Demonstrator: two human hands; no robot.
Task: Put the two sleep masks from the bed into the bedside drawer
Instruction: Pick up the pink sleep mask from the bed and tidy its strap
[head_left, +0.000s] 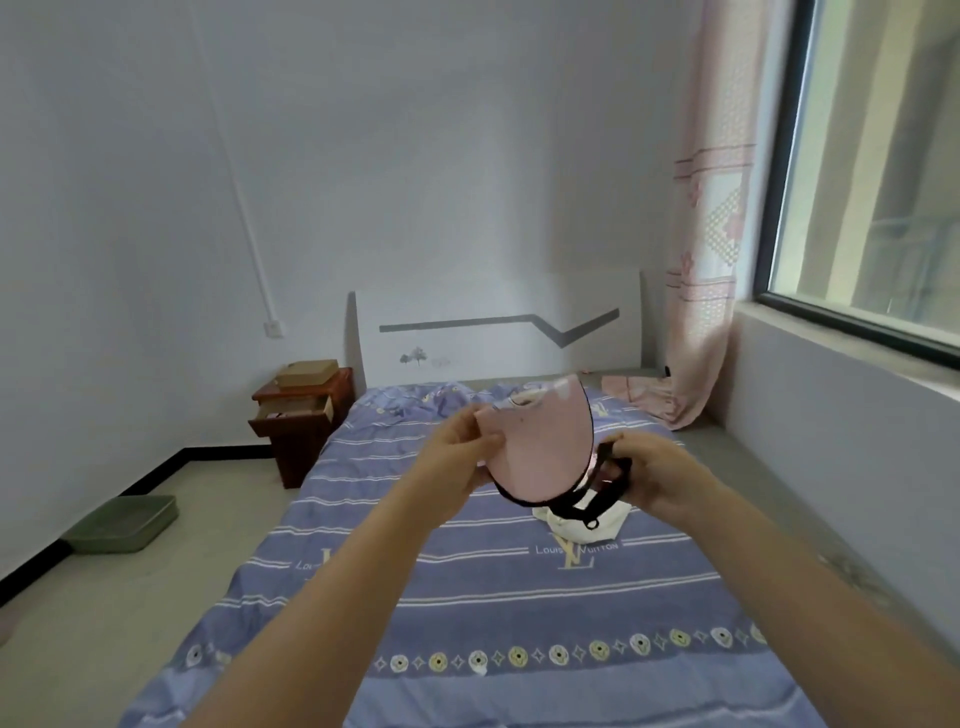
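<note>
Both hands hold a pink sleep mask with black edging up over the bed. My left hand pinches its left end. My right hand grips the black strap at its right end. A white sleep mask lies on the blue striped sheet just below, partly hidden by the strap. The brown bedside cabinet stands at the bed's far left corner, and its top drawer is pulled open.
A cardboard box sits on the cabinet. A green flat case lies on the floor at left. The white headboard is at the back, a pink curtain and a window ledge at right.
</note>
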